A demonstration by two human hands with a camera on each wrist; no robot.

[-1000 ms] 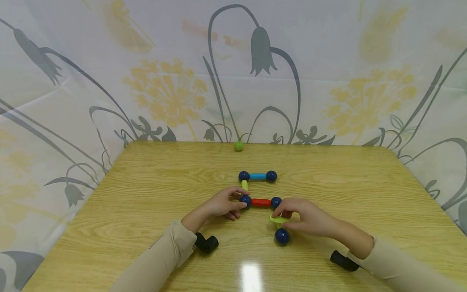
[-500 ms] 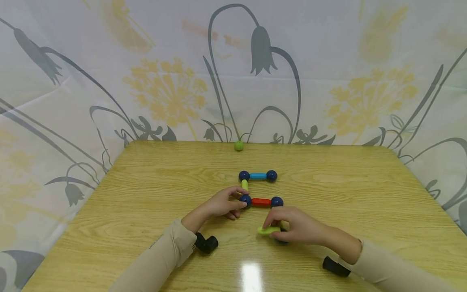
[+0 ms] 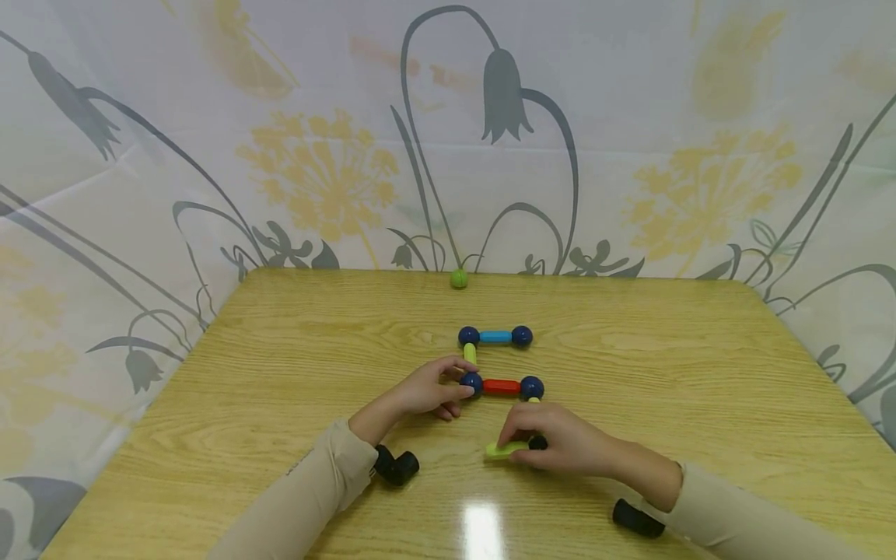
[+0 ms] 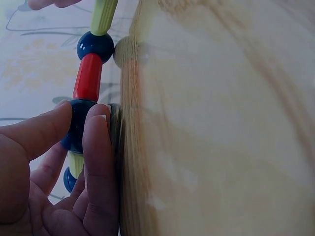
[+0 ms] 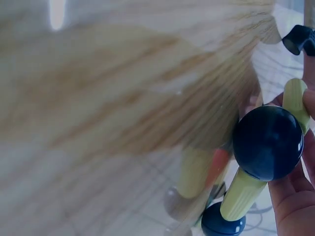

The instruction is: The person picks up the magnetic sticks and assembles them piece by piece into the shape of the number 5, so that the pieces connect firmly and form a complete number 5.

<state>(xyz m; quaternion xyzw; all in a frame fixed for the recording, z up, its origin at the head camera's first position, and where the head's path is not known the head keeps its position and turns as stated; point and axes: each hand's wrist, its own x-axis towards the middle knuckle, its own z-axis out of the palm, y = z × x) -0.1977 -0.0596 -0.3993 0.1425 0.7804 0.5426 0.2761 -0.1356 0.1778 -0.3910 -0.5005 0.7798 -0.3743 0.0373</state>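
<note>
On the table lies a chain of magnetic rods and dark blue balls. A light blue rod (image 3: 495, 337) forms its far side and a red rod (image 3: 501, 386) its middle. My left hand (image 3: 423, 389) pinches the ball (image 4: 76, 129) at the red rod's left end. In my right hand (image 3: 567, 442), thumb and fingers grip a yellow-green rod (image 3: 497, 451) pointing left. It meets the nearest ball (image 5: 268, 142), largely hidden by that hand in the head view. Another yellow-green rod (image 5: 241, 194) links this ball to the one (image 3: 532, 387) at the red rod's right end.
A small green ball (image 3: 458, 278) sits at the table's back edge, by the flower-patterned cloth (image 3: 315, 140). Black wrist-camera parts hang beneath the left wrist (image 3: 397, 468) and the right wrist (image 3: 637, 519).
My right hand has moved toward me and slightly left, bringing the held rod from above the near ball down to its left side. The left hand stays on its ball.
</note>
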